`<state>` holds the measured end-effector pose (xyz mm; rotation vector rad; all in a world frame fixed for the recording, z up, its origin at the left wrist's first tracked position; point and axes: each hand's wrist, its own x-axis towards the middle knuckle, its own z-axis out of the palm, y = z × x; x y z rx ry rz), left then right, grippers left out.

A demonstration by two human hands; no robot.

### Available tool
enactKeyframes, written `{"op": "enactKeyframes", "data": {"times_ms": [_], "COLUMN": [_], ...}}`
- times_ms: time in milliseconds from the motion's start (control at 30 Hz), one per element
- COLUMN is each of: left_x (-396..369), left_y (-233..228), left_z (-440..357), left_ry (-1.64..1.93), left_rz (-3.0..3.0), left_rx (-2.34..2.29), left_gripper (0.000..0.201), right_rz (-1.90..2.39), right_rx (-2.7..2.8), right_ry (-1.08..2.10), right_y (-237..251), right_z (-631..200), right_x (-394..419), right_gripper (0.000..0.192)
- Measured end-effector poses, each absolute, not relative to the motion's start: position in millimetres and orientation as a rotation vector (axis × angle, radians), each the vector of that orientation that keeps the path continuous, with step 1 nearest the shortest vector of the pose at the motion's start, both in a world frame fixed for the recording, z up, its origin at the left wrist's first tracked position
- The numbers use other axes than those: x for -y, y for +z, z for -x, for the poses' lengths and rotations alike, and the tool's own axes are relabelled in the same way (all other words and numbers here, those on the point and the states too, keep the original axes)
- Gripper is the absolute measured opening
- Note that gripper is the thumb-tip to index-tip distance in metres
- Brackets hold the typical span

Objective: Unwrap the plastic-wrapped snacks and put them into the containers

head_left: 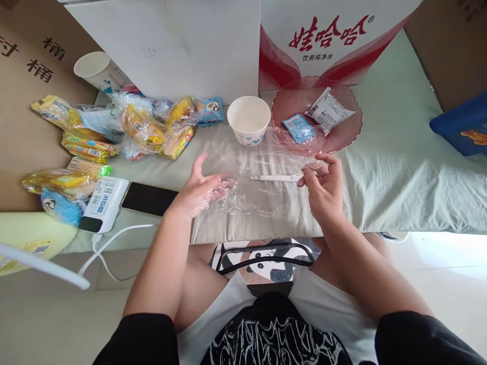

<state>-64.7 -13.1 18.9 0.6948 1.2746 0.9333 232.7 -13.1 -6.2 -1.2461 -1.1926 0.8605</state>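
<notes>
Two hands over one crinkled clear plastic sheet (251, 177) spread flat on the green-clothed tabletop (399, 167). Your left hand (200, 190) lies open, fingers splayed, pressing the film's left part. Your right hand (323, 185) pinches the end of a thin white plastic stick (276, 178) lying on the film. Likely risks: film clings to your left fingers and bunches; a tug drags it into the white paper bowl (249, 119) or pink ribbed plastic dish (342, 134) just behind.

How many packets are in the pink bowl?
2. A small blue packet lies at the left of the pink bowl, and a bigger white packet lies toward its back. None looks hidden.
</notes>
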Motion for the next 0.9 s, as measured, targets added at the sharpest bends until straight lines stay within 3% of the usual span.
{"op": "enactKeyframes", "data": {"times_ms": [100, 300, 400, 467, 667, 900], "left_x": [17.4, 10.3, 7.0, 6.9, 13.8, 9.3], "left_y": [20.7, 22.2, 21.7, 21.6, 29.2, 21.4], "left_z": [63.2, 60.6, 59.3, 60.0, 70.2, 71.1], "left_ry": [0.870, 0.857, 0.824, 0.868, 1.372, 1.215], "left_rz": [-0.820, -0.818, -0.825, -0.860, -0.860, -0.932], "left_rx": [-1.266, -1.354, -1.394, -1.374, -1.187, -1.219], "left_gripper": [0.116, 0.092, 0.092, 0.087, 0.047, 0.041], "right_rz": [1.265, 1.268, 1.243, 1.248, 1.273, 1.175], "right_rx": [1.189, 1.216, 1.171, 1.161, 1.135, 1.130], "right_ry": [0.902, 0.981, 1.019, 1.022, 0.872, 0.914], "right_y": [-6.7, -10.0, -10.5, -9.4, -2.0, -3.3], "right_z": [-231.6, -230.7, -231.4, -232.8, -240.4, -245.3], "right_x": [14.4, 15.8, 15.9, 15.8, 15.6, 15.5], "right_gripper": [0.029, 0.029, 0.030, 0.029, 0.026, 0.025]}}
